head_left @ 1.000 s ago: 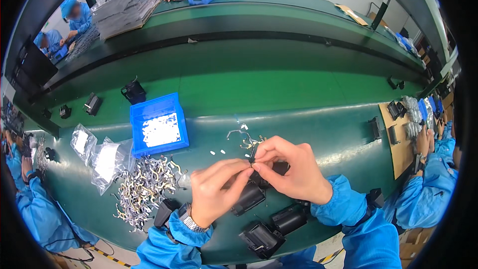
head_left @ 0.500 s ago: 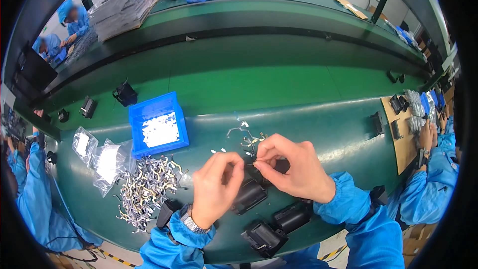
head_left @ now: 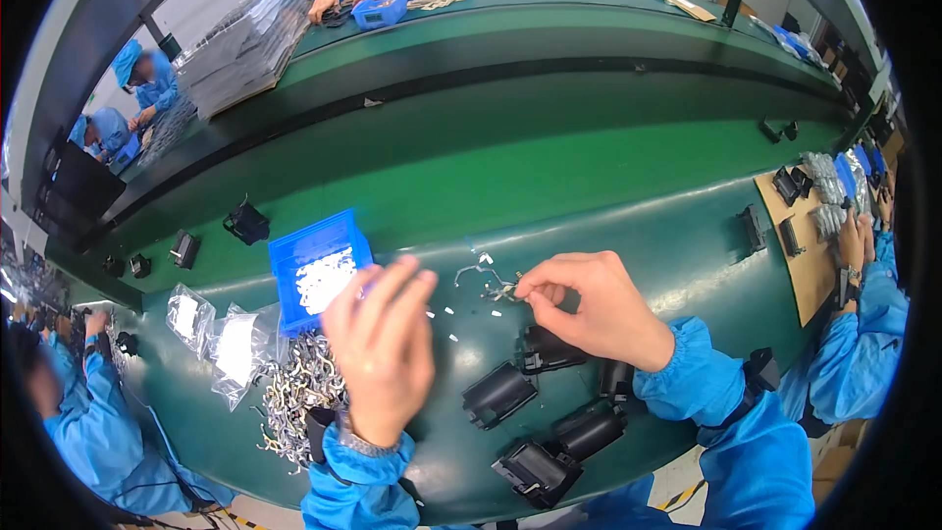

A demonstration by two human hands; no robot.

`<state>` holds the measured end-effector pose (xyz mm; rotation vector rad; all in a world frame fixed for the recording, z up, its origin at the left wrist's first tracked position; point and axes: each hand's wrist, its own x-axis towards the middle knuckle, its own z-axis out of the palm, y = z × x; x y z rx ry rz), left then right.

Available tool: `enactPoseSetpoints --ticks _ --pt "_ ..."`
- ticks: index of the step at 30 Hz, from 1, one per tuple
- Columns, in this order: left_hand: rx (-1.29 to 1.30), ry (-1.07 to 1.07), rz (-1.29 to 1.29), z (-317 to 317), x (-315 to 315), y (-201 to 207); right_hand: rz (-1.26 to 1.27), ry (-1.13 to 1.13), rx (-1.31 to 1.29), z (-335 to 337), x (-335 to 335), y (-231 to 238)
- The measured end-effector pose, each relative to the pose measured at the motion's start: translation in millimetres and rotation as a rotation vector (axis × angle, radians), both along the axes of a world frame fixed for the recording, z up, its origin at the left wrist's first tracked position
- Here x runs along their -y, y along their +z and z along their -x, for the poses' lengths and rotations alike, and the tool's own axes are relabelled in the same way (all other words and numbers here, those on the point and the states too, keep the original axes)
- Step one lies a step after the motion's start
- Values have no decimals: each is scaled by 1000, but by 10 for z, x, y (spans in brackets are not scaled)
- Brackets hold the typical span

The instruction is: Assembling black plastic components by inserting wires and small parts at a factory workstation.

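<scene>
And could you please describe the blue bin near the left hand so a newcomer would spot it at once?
On the green worktable, look left, just beyond the left hand. There sits an open blue bin holding many small white pieces. Unlike the clear bags to its left and the cable heap on its near side, it has solid blue walls.

Left sleeve (head_left: 355, 499): bright blue, loose, creased fabric, narrowing to a gathered left cuff (head_left: 381, 458). Silver-grey metal wristband (head_left: 367, 444) at that wrist, segmented like links. Dark unit (head_left: 317, 429) beside it, partly hidden, details unclear. Right sleeve (head_left: 754, 479): same blue, deep folds, puckered right cuff (head_left: 682, 368). Black strap (head_left: 730, 414) round it, black angular unit (head_left: 761, 369) on outer side. Left hand (head_left: 383, 353) and right hand (head_left: 608, 312) ungloved
</scene>
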<state>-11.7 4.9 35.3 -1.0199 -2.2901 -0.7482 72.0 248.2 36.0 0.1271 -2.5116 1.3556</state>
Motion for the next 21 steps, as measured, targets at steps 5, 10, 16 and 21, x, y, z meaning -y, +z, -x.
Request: enactPoseSetpoints --ticks 5,10,16,21 --pt "236 -128 20 -169 -193 -63 -14 28 -45 -28 63 78" --pt "401 -186 47 -117 -121 -117 -2 14 -54 -52 71 145" --pt "478 -261 63 -150 -172 -94 45 7 -80 -42 81 70" --pt "413 -241 73 -149 -186 -155 33 16 -75 -52 73 61"
